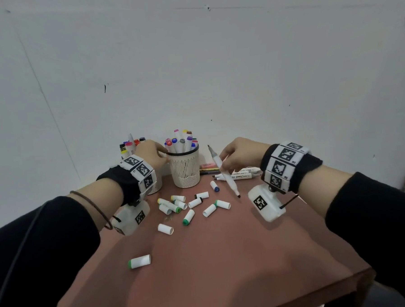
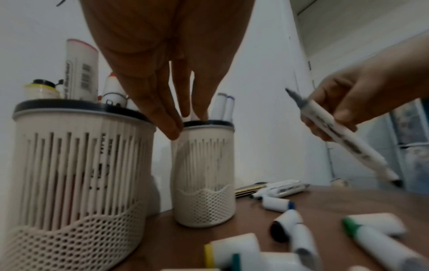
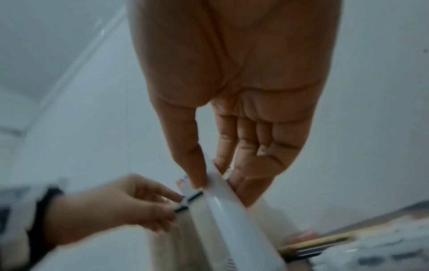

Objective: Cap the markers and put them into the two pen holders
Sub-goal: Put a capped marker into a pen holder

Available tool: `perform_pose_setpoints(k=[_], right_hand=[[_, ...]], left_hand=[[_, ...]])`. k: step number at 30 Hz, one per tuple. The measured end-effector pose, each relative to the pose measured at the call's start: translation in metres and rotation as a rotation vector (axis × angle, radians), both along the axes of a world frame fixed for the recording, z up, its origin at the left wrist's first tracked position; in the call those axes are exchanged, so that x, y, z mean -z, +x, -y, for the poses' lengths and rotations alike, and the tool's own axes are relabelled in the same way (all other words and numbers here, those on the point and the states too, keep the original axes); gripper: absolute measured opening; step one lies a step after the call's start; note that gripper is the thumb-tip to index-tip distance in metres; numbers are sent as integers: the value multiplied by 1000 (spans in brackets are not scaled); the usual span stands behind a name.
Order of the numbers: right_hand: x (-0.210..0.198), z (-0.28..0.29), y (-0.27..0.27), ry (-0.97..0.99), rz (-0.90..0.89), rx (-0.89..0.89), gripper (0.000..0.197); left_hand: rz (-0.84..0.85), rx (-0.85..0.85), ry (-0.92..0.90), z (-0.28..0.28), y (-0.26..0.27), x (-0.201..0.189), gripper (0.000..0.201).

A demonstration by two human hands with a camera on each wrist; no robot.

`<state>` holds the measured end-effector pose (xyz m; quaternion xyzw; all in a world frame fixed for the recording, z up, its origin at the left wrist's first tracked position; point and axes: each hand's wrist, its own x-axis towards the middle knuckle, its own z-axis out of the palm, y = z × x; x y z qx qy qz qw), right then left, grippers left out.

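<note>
Here, a brown table stands against a pale wall. At its far side stand two cream mesh holders with black rims. The right holder is packed with capped markers, coloured ends up. The left holder is mostly hidden behind the left wrist in the head view; it too carries markers and a few thicker pens.

The left hand hangs at the right holder's rim, fingers straight and close together, tips touching the rim, holding nothing. The right hand pinches an uncapped white marker at mid-barrel between thumb and fingers; the marker tilts in the air, one tip up and far, the other down and near, just right of the right holder.

More markers and some pencils lie at the far right of the table. Loose white caps with green, yellow, blue and black ends are scattered in the middle; one green cap lies apart, nearer.
</note>
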<state>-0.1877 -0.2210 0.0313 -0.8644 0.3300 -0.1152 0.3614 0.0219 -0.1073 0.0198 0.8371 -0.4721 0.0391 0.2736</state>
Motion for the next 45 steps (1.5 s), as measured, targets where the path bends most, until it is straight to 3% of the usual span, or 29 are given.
perform_pose_setpoints(k=[4, 7, 10, 13, 18, 25, 29, 37, 45], right_hand=[[-4, -26, -18, 351, 358, -20, 14], [-1, -43, -31, 574, 501, -19, 10], [8, -57, -44, 759, 605, 9, 10], [20, -73, -55, 960, 741, 17, 10], [52, -94, -60, 1109, 888, 106, 2], [84, -125, -65, 1335, 1043, 275, 2], [102, -131, -63, 1391, 1107, 280, 1], [112, -122, -55, 1301, 1190, 276, 6], [104, -123, -60, 1273, 1280, 337, 11]], left_hand=[[-113, 129, 66, -30, -12, 3, 12], [-204, 280, 325, -62, -24, 9, 10], [-71, 329, 531, -94, -36, 15, 22], [2, 333, 636, -122, -44, 21, 21], [32, 285, 695, -151, -49, 37, 31], [28, 270, 612, -161, -55, 48, 24], [27, 247, 600, -156, -58, 50, 22], [17, 195, 524, -128, -61, 55, 22], [50, 128, 541, -92, -57, 51, 46]])
